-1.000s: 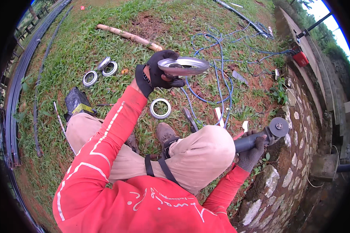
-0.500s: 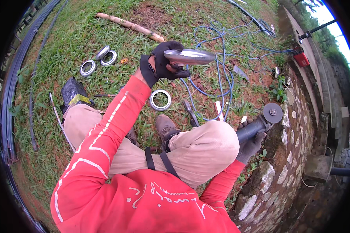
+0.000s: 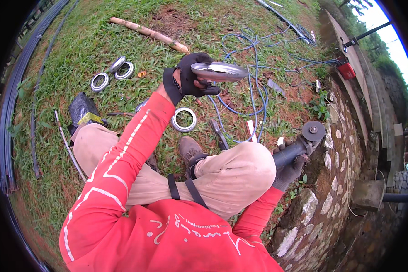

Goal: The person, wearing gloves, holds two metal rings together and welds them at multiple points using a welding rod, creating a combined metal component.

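Note:
My left hand (image 3: 192, 75), in a dark glove with bare fingertips, is closed on a shiny metal ring (image 3: 233, 75). The ring is held nearly edge-on above the grass. Down by my right knee, my gloved right hand (image 3: 291, 173) wraps round the dark body of an angle grinder (image 3: 287, 155). Its round grey disc (image 3: 318, 132) faces up beside the stone wall. I cannot tell whether the disc is spinning. Another metal ring (image 3: 184, 129) lies on the grass in front of my boot (image 3: 190, 147).
Three more rings (image 3: 94, 84) lie at far left, near a wooden pole (image 3: 147, 31). Blue cable (image 3: 255, 88) loops across the grass. A dark long tool (image 3: 219, 135) lies near my knee. The stone wall (image 3: 333, 183) runs along my right; long pipes (image 3: 13, 109) lie left.
The whole view has shifted slightly. My left hand still holds the ring, and my right hand still holds the grinder, with only slight movement of both.

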The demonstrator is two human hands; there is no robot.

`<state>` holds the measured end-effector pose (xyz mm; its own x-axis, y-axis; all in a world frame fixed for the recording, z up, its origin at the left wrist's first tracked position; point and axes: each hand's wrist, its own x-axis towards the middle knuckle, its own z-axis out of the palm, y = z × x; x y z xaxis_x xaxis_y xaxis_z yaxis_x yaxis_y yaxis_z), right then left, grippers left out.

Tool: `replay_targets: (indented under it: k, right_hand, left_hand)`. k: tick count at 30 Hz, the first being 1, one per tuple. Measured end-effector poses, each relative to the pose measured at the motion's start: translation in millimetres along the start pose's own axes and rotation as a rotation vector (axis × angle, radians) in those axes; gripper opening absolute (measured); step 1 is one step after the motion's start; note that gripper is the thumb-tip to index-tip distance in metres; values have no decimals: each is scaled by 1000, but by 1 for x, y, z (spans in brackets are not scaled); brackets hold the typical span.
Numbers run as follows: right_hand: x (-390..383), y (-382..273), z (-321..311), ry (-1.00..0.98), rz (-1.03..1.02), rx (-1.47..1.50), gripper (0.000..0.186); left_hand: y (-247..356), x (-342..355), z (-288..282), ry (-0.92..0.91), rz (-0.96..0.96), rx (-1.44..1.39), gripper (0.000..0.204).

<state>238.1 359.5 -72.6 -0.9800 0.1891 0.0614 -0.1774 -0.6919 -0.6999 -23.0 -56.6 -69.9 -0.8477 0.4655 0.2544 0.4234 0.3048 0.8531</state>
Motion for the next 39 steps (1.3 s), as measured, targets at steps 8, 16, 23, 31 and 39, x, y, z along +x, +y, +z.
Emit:
replay_targets:
  k: [8,16,23,31,39]
  right_hand:
    - [-10,10,29,423,-173,-237,68]
    - [11,2,62,514,-83,-335,59]
    - [56,7,100,119,-176,-1174,63]
    - [63,0,171,-77,-208,-1672,76]
    - [64,4,174,-113,-345,-1753,70]
  left_hand:
    - [-5,3,12,-17,55,-55,42]
    - [-18,0,22,209,282,75,52]
    - [-11,6,-12,21,-255,-1215,29]
    - [55,13,-23,494,-207,-750,25]
    - [57,15,-15,427,-49,-592,27]
